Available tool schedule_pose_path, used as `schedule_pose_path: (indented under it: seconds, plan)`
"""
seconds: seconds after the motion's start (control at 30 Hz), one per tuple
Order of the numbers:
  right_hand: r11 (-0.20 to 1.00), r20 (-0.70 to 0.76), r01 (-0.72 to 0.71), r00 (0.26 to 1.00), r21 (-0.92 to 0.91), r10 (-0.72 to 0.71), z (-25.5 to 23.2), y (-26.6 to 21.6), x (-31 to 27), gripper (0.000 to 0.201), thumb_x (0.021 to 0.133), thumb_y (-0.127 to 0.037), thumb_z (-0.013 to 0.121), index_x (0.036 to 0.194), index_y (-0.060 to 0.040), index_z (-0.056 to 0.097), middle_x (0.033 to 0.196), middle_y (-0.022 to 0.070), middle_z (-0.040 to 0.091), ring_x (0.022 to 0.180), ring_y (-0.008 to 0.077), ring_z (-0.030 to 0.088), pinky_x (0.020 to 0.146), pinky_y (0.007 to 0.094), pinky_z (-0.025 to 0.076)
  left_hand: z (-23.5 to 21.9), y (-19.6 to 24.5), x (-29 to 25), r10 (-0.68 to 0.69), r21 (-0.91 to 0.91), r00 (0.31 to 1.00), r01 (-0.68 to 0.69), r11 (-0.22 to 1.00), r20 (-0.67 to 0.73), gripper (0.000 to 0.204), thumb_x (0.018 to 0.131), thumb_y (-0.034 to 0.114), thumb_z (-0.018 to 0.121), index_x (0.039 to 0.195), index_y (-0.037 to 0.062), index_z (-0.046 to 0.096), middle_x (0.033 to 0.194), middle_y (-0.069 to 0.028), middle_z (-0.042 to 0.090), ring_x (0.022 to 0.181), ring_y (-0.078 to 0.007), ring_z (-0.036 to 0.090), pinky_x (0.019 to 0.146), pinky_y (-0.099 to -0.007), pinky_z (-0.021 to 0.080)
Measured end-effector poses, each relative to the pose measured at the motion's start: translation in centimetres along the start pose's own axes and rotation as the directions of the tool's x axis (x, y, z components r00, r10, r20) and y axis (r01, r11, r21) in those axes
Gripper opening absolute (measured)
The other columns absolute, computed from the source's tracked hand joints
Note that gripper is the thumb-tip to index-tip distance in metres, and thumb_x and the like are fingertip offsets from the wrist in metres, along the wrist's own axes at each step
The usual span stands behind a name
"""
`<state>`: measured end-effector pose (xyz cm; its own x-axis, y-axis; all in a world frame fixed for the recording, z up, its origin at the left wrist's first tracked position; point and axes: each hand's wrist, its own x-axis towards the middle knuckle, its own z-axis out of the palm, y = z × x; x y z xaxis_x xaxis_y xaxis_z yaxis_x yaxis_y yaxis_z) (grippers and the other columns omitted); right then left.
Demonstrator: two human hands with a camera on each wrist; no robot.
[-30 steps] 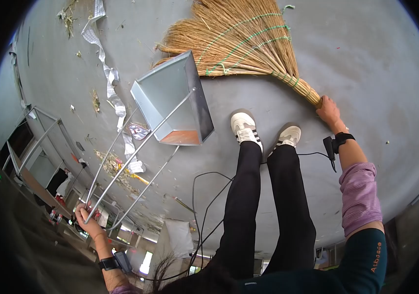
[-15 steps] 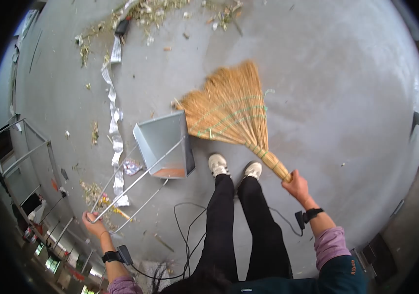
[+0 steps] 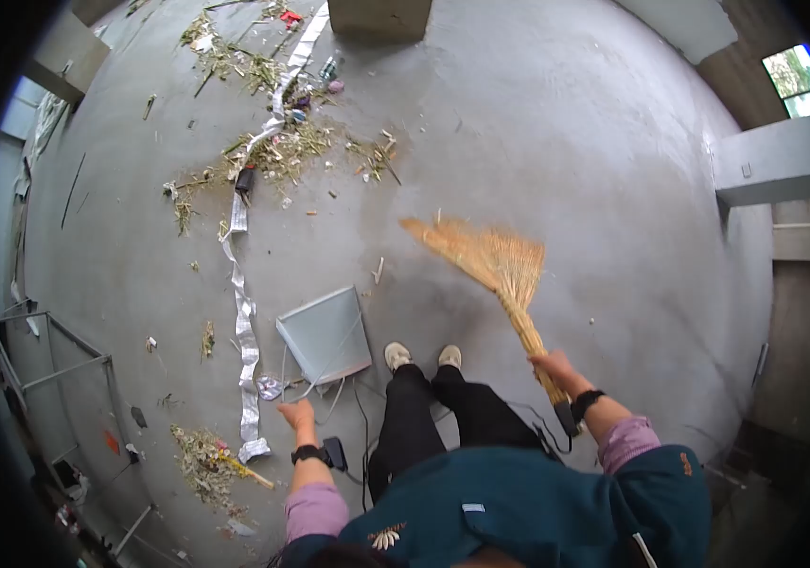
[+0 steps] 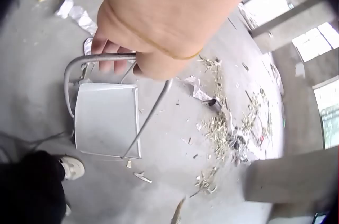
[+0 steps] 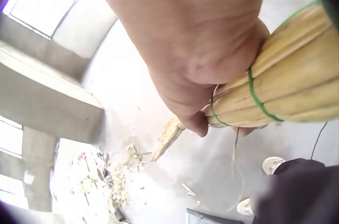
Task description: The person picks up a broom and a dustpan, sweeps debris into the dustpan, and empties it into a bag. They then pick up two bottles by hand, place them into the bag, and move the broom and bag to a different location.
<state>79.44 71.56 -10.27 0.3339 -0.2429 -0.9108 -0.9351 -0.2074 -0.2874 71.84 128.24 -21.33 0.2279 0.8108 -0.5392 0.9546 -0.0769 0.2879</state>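
My left hand (image 3: 299,415) grips the bent metal handle (image 4: 100,57) of a grey dustpan (image 3: 327,336); in the left wrist view its fingers curl round the bar and the dustpan (image 4: 106,121) hangs beyond it. My right hand (image 3: 561,371) holds the straw broom (image 3: 520,327) by its bound handle, and the bristles, slightly blurred, fan out ahead of my feet toward the upper left. The right wrist view has the right hand (image 5: 196,60) wrapped round the handle (image 5: 286,81), tied with green string. Broom and dustpan are apart.
Dry plant scraps (image 3: 282,151) and litter lie at the upper left, another pile (image 3: 206,464) at the lower left. A crumpled silvery strip (image 3: 246,350) runs between them. A metal frame (image 3: 64,374) stands left, a pillar (image 3: 381,17) ahead. Small debris (image 3: 378,272) lies between dustpan and broom.
The head view has tilted up, showing more floor. The broom has swung away from the dustpan and its bristles have narrowed. The dustpan and left hand appear nearer my legs.
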Motion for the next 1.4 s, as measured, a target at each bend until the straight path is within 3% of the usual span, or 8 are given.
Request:
schedule_pose_path:
  seconds: [0.03, 0.1, 0.27, 0.33, 0.63, 1.0, 1.2, 1.4]
  plan:
    - [0.980, 0.020, -0.074, 0.997, 0.186, 0.071, 0.3, -0.7, -0.1, 0.024, 0.074, -0.021, 0.065, 0.071, -0.0001, 0.053, 0.060, 0.0092, 0.055, 0.047, 0.0187, 0.054, 0.042, 0.0313, 0.044, 0.2, 0.8, 0.2, -0.245, -0.218, 0.939, 0.298, 0.929, 0.242, 0.024, 0.074, 0.008, 0.052, 0.096, -0.0006, 0.051, 0.073, -0.0152, 0.061, 0.062, -0.0225, 0.061, 0.052, -0.0371, 0.048]
    - [0.926, 0.143, -0.121, 0.987, 0.357, 0.074, 0.2, -3.3, -1.9, 0.020, 0.077, -0.018, 0.063, 0.077, -0.0009, 0.051, 0.062, 0.0087, 0.054, 0.049, 0.0195, 0.054, 0.043, 0.0323, 0.046, 0.3, 1.6, -0.7, -0.298, -0.309, 0.900, 0.396, 0.865, 0.319, 0.008, 0.076, 0.011, 0.050, 0.077, 0.0030, 0.052, 0.056, -0.0038, 0.050, 0.044, -0.0112, 0.047, 0.041, -0.0278, 0.038]
    - [0.844, 0.277, -0.225, 0.956, 0.488, 0.095, 1.2, -7.1, -0.9, 0.017, 0.079, -0.013, 0.059, 0.078, -0.0028, 0.045, 0.059, 0.0067, 0.052, 0.048, 0.0185, 0.052, 0.045, 0.0315, 0.046, -3.0, 3.1, -2.3, -0.070, -0.393, 0.884, 0.275, 0.878, 0.462, 0.013, 0.077, 0.017, 0.052, 0.076, 0.0046, 0.050, 0.051, 0.0016, 0.036, 0.040, -0.0102, 0.034, 0.039, -0.0265, 0.032]
    - [0.602, 0.459, -0.396, 0.887, 0.694, 0.054, 3.0, -8.8, 1.3, 0.017, 0.078, -0.008, 0.057, 0.076, -0.0048, 0.041, 0.058, 0.0051, 0.049, 0.047, 0.0177, 0.050, 0.043, 0.0321, 0.046, -4.3, 3.5, -2.7, -0.061, -0.396, 0.886, 0.266, 0.879, 0.460, 0.015, 0.078, 0.020, 0.053, 0.076, 0.0049, 0.050, 0.050, 0.0022, 0.034, 0.040, -0.0100, 0.033, 0.039, -0.0264, 0.032]
    - [0.811, 0.541, -0.324, 0.841, 0.488, 0.011, 23.3, -19.5, -1.3, 0.013, 0.074, -0.001, 0.052, 0.082, -0.0019, 0.042, 0.062, 0.0082, 0.051, 0.048, 0.0196, 0.054, 0.043, 0.0330, 0.049, -7.3, -1.0, -3.6, -0.062, -0.379, 0.889, 0.256, 0.889, 0.455, 0.015, 0.076, 0.018, 0.053, 0.074, 0.0027, 0.051, 0.049, -0.0006, 0.036, 0.040, -0.0130, 0.036, 0.040, -0.0305, 0.035]
    - [0.760, 0.937, -0.592, 0.343, 0.269, -0.064, 13.2, -31.9, -1.9, 0.016, 0.077, -0.006, 0.056, 0.083, -0.0050, 0.041, 0.061, 0.0037, 0.048, 0.046, 0.0107, 0.050, 0.040, 0.0247, 0.043, -9.6, 3.8, -5.5, -0.205, -0.271, 0.892, 0.331, 0.904, 0.403, 0.013, 0.073, 0.016, 0.052, 0.071, 0.0026, 0.051, 0.050, -0.0030, 0.039, 0.038, -0.0148, 0.037, 0.036, -0.0308, 0.035]
    - [0.973, 0.614, -0.035, 0.781, 0.227, -0.115, 5.9, -34.8, -2.1, 0.014, 0.075, -0.010, 0.060, 0.073, 0.0013, 0.052, 0.062, 0.0064, 0.053, 0.046, 0.0135, 0.054, 0.040, 0.0270, 0.045, -11.4, 11.9, -10.1, -0.202, -0.147, 0.946, 0.244, 0.959, 0.254, 0.013, 0.073, 0.015, 0.051, 0.071, 0.0020, 0.049, 0.049, -0.0036, 0.038, 0.038, -0.0158, 0.037, 0.036, -0.0320, 0.036]
    - [0.911, 0.298, 0.020, 0.942, 0.412, -0.155, 1.5, -31.5, 0.4, 0.015, 0.072, -0.010, 0.061, 0.073, 0.0026, 0.054, 0.061, 0.0077, 0.055, 0.046, 0.0142, 0.054, 0.040, 0.0275, 0.045, -8.8, 12.4, -2.7, -0.169, -0.173, 0.912, 0.248, 0.953, 0.374, 0.014, 0.073, 0.014, 0.051, 0.070, 0.0014, 0.048, 0.049, -0.0042, 0.038, 0.039, -0.0160, 0.038, 0.036, -0.0321, 0.036]
